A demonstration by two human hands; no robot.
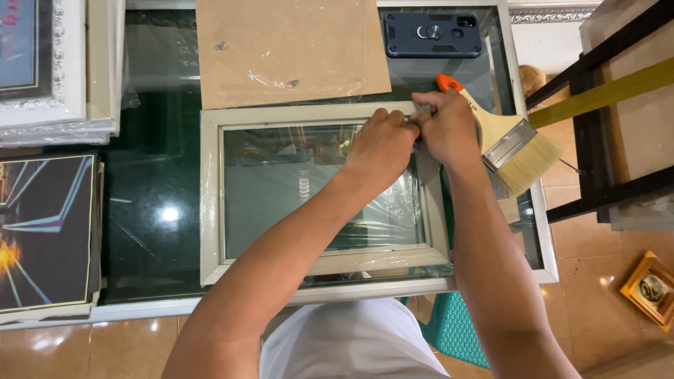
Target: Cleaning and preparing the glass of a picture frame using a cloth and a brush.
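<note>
At the far right corner of the pale rectangular wooden picture frame (319, 112), lying long axis left-to-right on the glass table (151, 231), both hands are meeting: left hand (379, 144) and right hand (446, 126) are pinching something small, unidentifiable, beside the wood-handled paintbrush (509, 144).

A framing workshop: picture frames (42, 70), backing board (288, 49), paintbrush (505, 140)

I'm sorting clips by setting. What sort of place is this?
Probably a picture-framing workshop. Both hands, left hand and right hand, work at a corner of a pale frame on a glass table, beside a backing board, paintbrush and stacked frames.
</note>
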